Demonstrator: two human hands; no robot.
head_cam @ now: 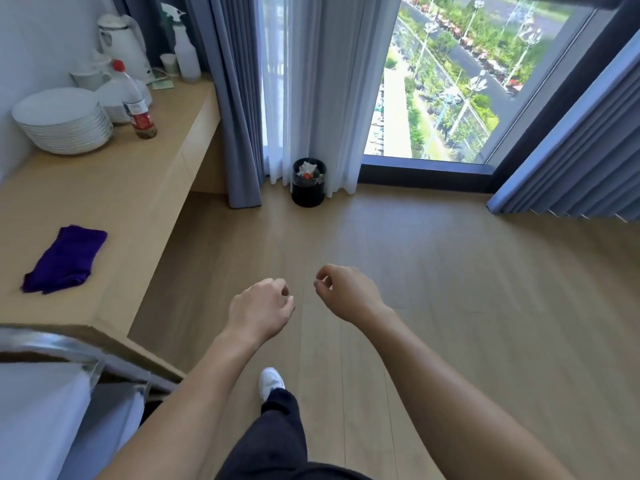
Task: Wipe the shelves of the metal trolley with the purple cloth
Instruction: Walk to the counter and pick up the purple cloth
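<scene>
The purple cloth point(65, 259) lies crumpled on the wooden counter point(138, 188) at the left. The metal trolley point(52, 386) shows only as a shiny rail and pale shelves in the bottom left corner. My left hand point(261, 306) and my right hand point(341, 292) hang side by side over the floor in the middle. Both have fingers loosely curled and hold nothing. The cloth is well to the left of my left hand.
On the counter's far end stand a stack of white plates point(64, 121), a red-capped bottle point(136, 102), a white kettle point(123, 43) and a spray bottle point(183, 46). A black bin point(309, 183) sits by the curtains point(239, 98) under the window. My shoe point(272, 381) is on the wooden floor.
</scene>
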